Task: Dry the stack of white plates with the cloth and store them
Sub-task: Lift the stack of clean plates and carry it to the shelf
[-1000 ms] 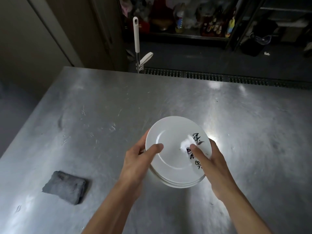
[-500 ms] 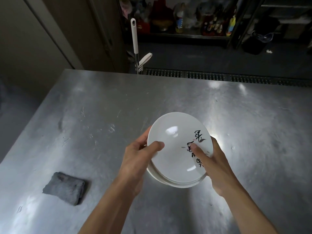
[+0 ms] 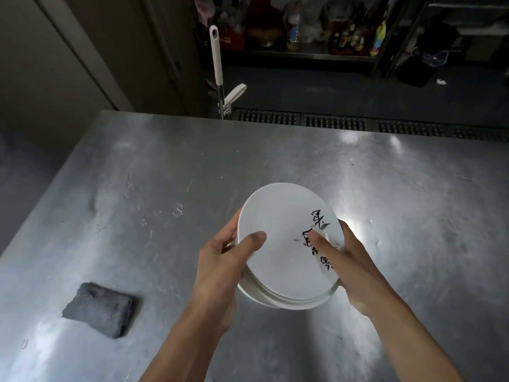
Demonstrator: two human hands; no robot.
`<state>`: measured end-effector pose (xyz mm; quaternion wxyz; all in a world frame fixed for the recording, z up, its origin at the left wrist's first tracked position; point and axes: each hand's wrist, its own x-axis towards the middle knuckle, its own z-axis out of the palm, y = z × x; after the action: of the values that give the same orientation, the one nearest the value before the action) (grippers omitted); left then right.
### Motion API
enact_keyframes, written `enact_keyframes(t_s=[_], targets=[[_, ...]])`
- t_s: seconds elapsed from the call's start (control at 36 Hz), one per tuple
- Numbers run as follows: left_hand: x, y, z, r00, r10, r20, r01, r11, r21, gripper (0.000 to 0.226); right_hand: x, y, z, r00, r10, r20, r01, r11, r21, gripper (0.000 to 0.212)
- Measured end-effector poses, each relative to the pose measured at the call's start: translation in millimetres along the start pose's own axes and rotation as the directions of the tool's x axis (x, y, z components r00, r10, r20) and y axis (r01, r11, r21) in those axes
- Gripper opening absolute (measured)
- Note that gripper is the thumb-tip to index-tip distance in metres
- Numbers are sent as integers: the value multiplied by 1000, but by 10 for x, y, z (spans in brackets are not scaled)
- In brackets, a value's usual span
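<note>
both hands on the plate stack, cloth parked off to the side

so the stack of white plates (image 3: 281, 230) sits a bit right of centre in the lower half of the frame, over the steel table (image 3: 165, 175). it's tipped so the top face looks up at the camera, and you can see the rims of the lower plates peeking out along the bottom edge. the top plate has black brush writing down its right side. can't tell if the bottom of the stack touches the table or not.

the left hand (image 3: 220, 268) grips the stack's left edge: thumb laid across the top plate's face, the other fingers curled round behind the rim. the right hand (image 3: 355, 268) does the same on the right edge, thumb pressed flat over the writing, fingers wrapped under where i can't see them properly. so both are clamped on the stack, one each side.

the cloth (image 3: 100, 308) is a dark grey folded wad in the lower left of the frame, lying on the table well apart from the plates, nobody touching it.

top of the frame: a white mop handle (image 3: 216, 59) stands just past the table's far edge, a floor drain grate (image 3: 358, 124) runs along behind it, and a dark shelf of bottles (image 3: 303, 37) is up top, too dim to read.
</note>
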<state>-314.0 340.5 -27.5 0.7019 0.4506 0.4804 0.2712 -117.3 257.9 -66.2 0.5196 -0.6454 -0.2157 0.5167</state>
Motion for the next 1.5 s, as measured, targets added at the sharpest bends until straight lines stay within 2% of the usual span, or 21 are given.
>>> enact_keyframes(t_s=[0.17, 0.33, 0.53, 0.64, 0.72, 0.78, 1.03, 1.14, 1.22, 1.28, 1.39, 1.5], targets=[[4, -63, 9, 998, -2, -60, 1, 1000, -9, 52, 19, -34, 15, 1000, -6, 27, 7, 999, -42, 32], [-7, -101, 5, 998, 33, -45, -32, 999, 12, 59, 28, -40, 12, 1000, 11, 23, -9, 994, -105, 28], [-41, -168, -64, 999, -41, -19, 42, 998, 43, 70, 45, -36, 44, 1000, -6, -3, 6, 987, -161, 39], [-84, -219, -77, 997, -77, 17, 77, 997, -18, 69, 41, -42, 71, 999, -27, -20, 21, 973, -231, 55], [-93, -271, -54, 991, -130, 24, 131, 986, -99, 59, 32, -51, 84, 999, -45, -19, 38, 961, -275, 56], [-77, -279, -48, 990, -135, 36, 139, 983, -122, 62, 25, -49, 68, 999, -47, -17, 40, 955, -295, 56], [-49, -283, -113, 989, -128, 69, 139, 969, -203, 69, -52, -155, 64, 996, -84, 1, 77, 901, -426, 42], [-74, -244, -95, 990, -112, 85, 128, 970, -208, 84, -111, -268, 57, 994, -110, 3, 98, 870, -483, 33], [-95, -210, -78, 992, -89, 94, 108, 970, -218, 79, -150, -337, 64, 991, -137, 3, 123, 876, -466, 24], [-119, -188, -65, 991, -84, 102, 106, 967, -230, 73, -169, -364, 70, 987, -161, -2, 146, 900, -412, 30], [-195, -122, -39, 991, -72, 115, 97, 968, -231, 71, -233, -377, 45, 979, -205, -12, 191, 928, -319, 66], [-299, -77, -66, 989, -81, 127, 107, 970, -219, 73, -323, -305, -63, 983, -182, 23, 182, 961, -209, 77]])
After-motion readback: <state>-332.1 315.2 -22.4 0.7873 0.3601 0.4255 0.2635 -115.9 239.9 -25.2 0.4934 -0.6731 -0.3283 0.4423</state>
